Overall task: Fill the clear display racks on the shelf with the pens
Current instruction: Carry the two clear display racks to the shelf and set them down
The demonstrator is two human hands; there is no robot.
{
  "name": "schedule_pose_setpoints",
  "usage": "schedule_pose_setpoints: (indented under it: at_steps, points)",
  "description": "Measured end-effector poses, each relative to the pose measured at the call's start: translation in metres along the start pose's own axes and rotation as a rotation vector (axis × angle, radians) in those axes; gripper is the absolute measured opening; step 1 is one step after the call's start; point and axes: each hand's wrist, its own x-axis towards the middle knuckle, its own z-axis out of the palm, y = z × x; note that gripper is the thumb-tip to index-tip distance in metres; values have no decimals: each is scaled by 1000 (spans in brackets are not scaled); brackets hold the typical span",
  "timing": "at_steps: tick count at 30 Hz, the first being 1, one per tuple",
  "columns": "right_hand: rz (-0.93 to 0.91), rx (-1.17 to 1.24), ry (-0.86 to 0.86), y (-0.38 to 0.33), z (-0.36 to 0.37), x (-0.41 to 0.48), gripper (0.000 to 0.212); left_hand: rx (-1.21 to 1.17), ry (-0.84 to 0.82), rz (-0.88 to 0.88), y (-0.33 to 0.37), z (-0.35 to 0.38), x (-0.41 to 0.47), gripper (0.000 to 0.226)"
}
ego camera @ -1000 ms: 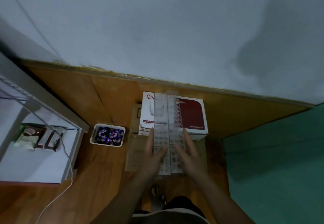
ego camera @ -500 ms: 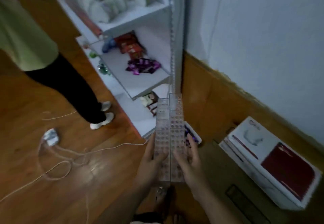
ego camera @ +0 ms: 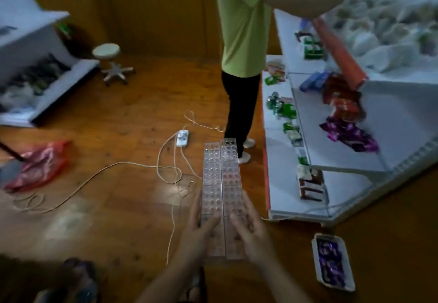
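Left hand [ego camera: 199, 234] and right hand [ego camera: 252, 234] each grasp the near end of the two racks [ego camera: 221, 177], squeezing them side by side, level over the floor [ego camera: 118, 137], likely to carry both together to the shelf [ego camera: 391, 113] nearby.

Wooden floor [ego camera: 132, 118] with cable [ego camera: 94, 176], red bag [ego camera: 38, 165]

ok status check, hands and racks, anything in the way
Left hand, right hand both grip the clear racks, near end. Racks side by side, not on the shelf yet. Person in green shirt at the shelf, corded power strip on floor.
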Motion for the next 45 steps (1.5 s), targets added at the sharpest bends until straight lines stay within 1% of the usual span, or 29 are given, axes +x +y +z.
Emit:
schedule_pose_setpoints:
  at_steps: [4, 6, 8, 12, 15, 18, 22, 25, 28, 30, 33, 39, 41, 45]
  points:
    - [42, -50, -125, -17, 62, 55, 49, -10, 130, 0, 15, -60, 38, 68]
    - [66, -63, -178, -29, 92, 84, 52, -71, 170, -14, 28, -87, 61, 68]
    - [81, -61, -232, -38, 121, 111, 49, -144, 215, -4, 42, -112, 83, 64]
    - [83, -97, -290, -59, 173, 164, 46, -184, 284, 28, 72, -163, 126, 61]
    - [92, -115, -315, -72, 196, 206, 44, -206, 341, 28, 84, -190, 160, 60]
    - [88, -184, -319, -83, 209, 255, 45, -238, 373, 26, 95, -207, 201, 59]
    - [85, -116, -354, -94, 224, 338, 45, -274, 421, 11, 110, -221, 268, 62]
    - [70, -104, -389, -108, 240, 412, 45, -283, 474, 60, 126, -230, 334, 64]
    - [52, -137, -460, -129, 260, 489, 47, -272, 552, 102, 151, -236, 405, 62]
    - [42, -167, -482, -144, 274, 533, 47, -261, 601, 97, 167, -240, 442, 62]
    - [29, -186, -538, -167, 297, 592, 48, -249, 643, 139, 198, -250, 490, 63]
    - [22, -209, -623, -201, 338, 668, 47, -259, 736, 127, 240, -275, 549, 56]
    - [45, -201, -658, -206, 350, 689, 49, -281, 754, 135, 250, -285, 566, 53]
    - [60, -208, -693, -215, 383, 731, 47, -290, 799, 151, 266, -316, 606, 57]
